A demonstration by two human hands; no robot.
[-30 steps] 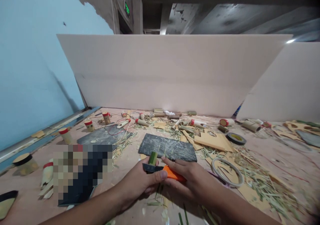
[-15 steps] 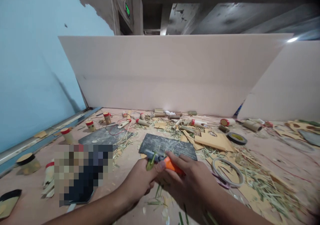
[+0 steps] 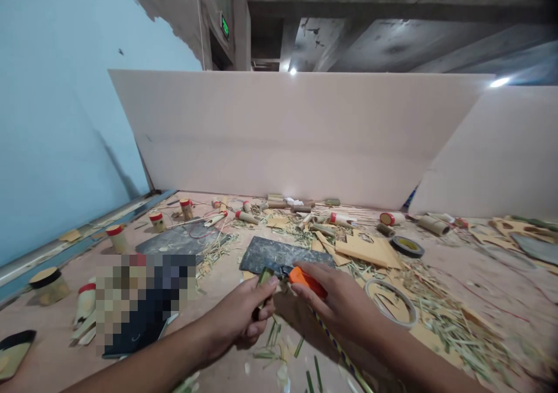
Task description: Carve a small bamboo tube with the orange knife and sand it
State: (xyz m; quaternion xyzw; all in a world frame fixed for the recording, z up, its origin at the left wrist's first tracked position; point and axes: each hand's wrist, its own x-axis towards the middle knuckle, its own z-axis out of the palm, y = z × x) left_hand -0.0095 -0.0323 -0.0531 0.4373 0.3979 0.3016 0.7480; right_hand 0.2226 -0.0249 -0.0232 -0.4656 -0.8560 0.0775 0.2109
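My left hand is closed around a short green bamboo piece, its upper end sticking out past my thumb. In my right hand is an orange-handled knife; its dark front part points left toward the bamboo, and a narrow gap shows between them. Both hands are above the near edge of a dark scratched slab. Below my right hand, a blue-and-yellow patterned strip runs toward the bottom edge. Green bamboo slivers lie on the table under my hands.
Bamboo tubes with red bands stand at the left, near a pixelated dark patch. Cut yellow board, a roll of black tape, a pale tape ring and heaps of shavings lie right. A pale panel stands behind the table.
My hands have moved apart. The knife has shifted right, off the bamboo piece, which now stands more upright in my left hand. The blue-and-yellow strip has come into view.
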